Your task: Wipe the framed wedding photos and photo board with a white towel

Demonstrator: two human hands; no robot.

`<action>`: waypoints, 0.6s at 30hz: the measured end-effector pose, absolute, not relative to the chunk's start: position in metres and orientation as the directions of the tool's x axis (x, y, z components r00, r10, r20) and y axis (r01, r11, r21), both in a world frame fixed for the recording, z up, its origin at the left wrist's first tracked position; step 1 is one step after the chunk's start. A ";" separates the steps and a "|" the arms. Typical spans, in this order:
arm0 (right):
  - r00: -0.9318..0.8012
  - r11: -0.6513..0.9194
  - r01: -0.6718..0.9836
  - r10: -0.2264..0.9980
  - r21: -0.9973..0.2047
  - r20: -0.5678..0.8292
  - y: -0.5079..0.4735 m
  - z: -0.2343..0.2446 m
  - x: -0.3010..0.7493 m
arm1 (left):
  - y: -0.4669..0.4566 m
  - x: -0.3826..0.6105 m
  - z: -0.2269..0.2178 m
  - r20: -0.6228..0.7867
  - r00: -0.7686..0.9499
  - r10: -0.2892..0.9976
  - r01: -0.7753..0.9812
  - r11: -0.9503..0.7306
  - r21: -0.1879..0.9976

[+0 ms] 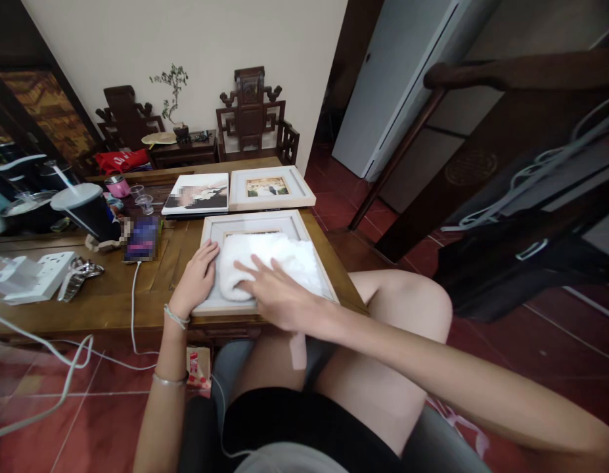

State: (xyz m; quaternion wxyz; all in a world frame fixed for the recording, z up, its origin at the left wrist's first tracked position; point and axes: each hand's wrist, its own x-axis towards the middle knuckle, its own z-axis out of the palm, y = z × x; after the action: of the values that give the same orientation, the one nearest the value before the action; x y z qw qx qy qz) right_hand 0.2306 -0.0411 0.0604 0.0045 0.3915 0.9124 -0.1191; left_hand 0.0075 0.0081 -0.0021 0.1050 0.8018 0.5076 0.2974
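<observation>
A picture frame [309, 222] with a pale wooden edge lies flat at the near right corner of the wooden table. Over most of its face spreads a folded white cloth [289, 253], so the picture beneath is nearly all hidden. My right hand [274, 289] rests on the cloth with fingers spread, pressing it against the frame. At the frame's left edge my left hand [198, 279] lies flat, its fingers extended and close together, touching the rim without wrapping round it.
Behind stand a second framed picture [269, 187] and a canvas print [198, 194]. To the left are a phone [142, 238] on a white cable, a lidded dark cup [87, 210], a power strip [50, 272] and a metallic hair clip [80, 279]. A wooden chair [249, 112] is farther back.
</observation>
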 end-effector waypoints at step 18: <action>-0.667 0.661 0.740 0.697 -0.127 -0.264 -0.025 0.074 0.218 | 0.009 0.008 -0.004 0.365 0.296 0.883 0.762 -0.449 0.467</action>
State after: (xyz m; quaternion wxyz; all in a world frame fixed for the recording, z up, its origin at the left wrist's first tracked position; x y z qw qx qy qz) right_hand 0.2182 -0.0250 0.0736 0.0964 0.3963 0.9061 -0.1124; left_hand 0.0080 0.0090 -0.0035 0.1024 0.7983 0.5150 0.2949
